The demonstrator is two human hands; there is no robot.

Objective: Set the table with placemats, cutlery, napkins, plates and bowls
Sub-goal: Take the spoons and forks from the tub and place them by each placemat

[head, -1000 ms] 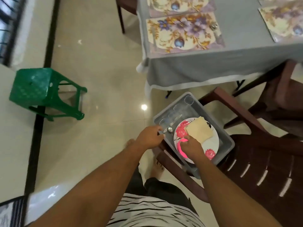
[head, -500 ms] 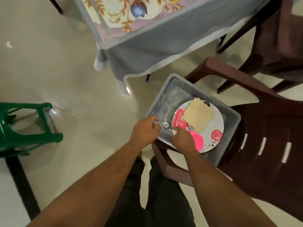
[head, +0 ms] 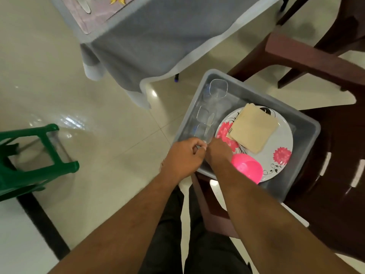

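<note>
Nearest, the left hand [head: 183, 157] and right hand [head: 217, 153] are meeting at the grey tub's [head: 304, 139] near edge, fingers curled; what they are pinching cannot be told. Beyond, a pink bowl [head: 248, 171] and folded napkin [head: 253, 128] are sitting on the floral plate [head: 280, 153], clear glasses [head: 217, 89] lying farther back.

Green plastic stool [head: 29, 161] on tiled floor [head: 98, 135], well apart from brown chair [head: 325, 184].

Grey tub [head: 304, 123]; white plate [head: 276, 139] w/ pink flowers; beige napkin [head: 253, 128]; pink bowl [head: 247, 171]; green stool [head: 29, 167] at 9 o'clock.
</note>
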